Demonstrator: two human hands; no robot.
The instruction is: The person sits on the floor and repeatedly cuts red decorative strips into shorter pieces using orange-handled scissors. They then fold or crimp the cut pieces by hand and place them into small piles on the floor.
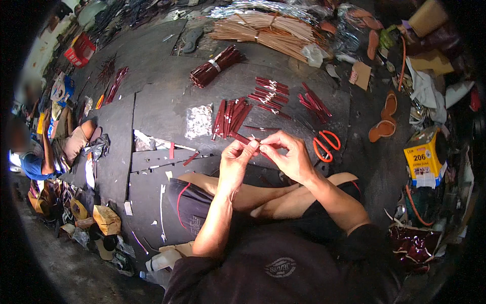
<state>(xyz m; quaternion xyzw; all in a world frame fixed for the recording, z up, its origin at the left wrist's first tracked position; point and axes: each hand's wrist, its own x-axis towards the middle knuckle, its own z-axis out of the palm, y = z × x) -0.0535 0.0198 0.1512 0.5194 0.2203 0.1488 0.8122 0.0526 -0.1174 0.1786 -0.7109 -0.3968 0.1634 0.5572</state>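
A narrow dark red strap (240, 137) is pinched between the fingertips of my left hand (235, 164) and my right hand (289, 156), over my crossed legs. Both hands are closed, with the fingertips almost meeting; a small pale bit shows at the strap, too small to name. Just beyond my left hand lies a pile of dark red straps (229, 117), beside a clear bag of small silvery pieces (199, 121). Farther off are a stack of straps with shiny bits (271, 93) and another loose pile (315, 103). Orange-handled scissors (326, 146) rest right of my right hand.
A tied dark red bundle (217, 67) lies ahead, with long tan strips (263, 33) behind it. Sandals (385, 119) and a yellow box (424, 158) are at right. At left another person (38, 159) sits near scattered scraps and a red basket (80, 49).
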